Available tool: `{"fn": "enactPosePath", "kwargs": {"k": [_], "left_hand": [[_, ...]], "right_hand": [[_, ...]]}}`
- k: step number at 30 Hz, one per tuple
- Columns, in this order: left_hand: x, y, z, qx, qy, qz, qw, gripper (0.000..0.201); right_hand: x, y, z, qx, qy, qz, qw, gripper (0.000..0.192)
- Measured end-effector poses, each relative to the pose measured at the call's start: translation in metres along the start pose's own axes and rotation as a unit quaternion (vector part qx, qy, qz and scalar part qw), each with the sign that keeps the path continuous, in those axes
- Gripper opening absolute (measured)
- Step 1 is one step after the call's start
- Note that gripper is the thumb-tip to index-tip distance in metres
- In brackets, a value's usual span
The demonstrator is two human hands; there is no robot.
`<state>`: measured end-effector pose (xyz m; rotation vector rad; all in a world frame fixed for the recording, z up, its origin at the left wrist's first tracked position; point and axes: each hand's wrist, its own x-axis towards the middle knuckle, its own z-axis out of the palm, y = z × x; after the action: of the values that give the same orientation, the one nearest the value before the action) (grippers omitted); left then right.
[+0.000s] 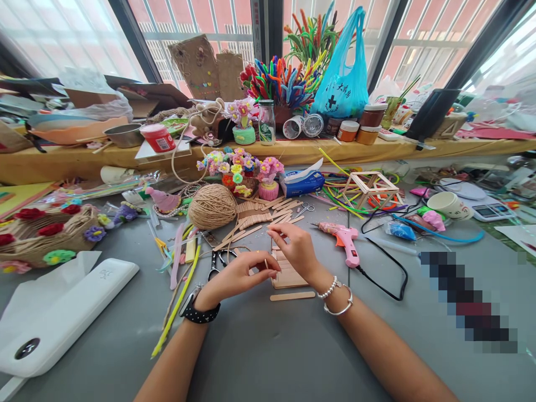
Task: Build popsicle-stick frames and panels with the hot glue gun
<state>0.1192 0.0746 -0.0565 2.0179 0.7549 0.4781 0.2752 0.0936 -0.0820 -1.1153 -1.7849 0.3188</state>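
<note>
Two hands at work over a panel of craft sticks (287,273), lying flat on the grey table (259,346). Left hand (237,276) curled just left of the panel, fingertips pinched on a small upright stick piece (266,263) at the panel's left edge; too small to tell more. Right hand (295,245) arched over the panel's far end, thumb and forefinger drawn together as if nipping something fine; cannot tell what, if anything, sits between them.

Panel's long axis running away from the body, its slats laid crosswise. One loose craft stick (292,296) just near-side of the panel, flat, long axis left to right, tilted slightly up at the right end.

For a clean join, probably best: keep the pinched piece square to the panel's edge, steady the panel with the other fingers, press lightly so the slats do not shift.

Pink glue gun (345,243) right of the panel, nozzle pointing left, cord trailing rightward. Scissors (218,262) left of the panel, ball of twine (213,206) beyond them, scattered sticks (255,215) behind the panel.
</note>
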Motion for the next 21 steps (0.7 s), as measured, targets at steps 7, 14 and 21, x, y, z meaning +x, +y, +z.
{"fn": "enactPosePath", "kwargs": {"k": [7, 14, 21], "left_hand": [[0.0003, -0.0036, 0.0018, -0.001, -0.003, -0.011, 1.000, 0.020], [0.0003, -0.0053, 0.0027, -0.006, -0.002, -0.020, 1.000, 0.019], [0.0005, -0.0050, 0.0034, -0.004, -0.015, -0.028, 0.999, 0.019]], "right_hand": [[0.0001, 0.0006, -0.0001, 0.001, 0.003, -0.006, 1.000, 0.015], [0.0000, 0.0013, 0.0003, 0.000, 0.003, -0.003, 1.000, 0.015], [-0.0004, 0.0008, 0.0003, 0.001, 0.002, -0.004, 1.000, 0.016]]}}
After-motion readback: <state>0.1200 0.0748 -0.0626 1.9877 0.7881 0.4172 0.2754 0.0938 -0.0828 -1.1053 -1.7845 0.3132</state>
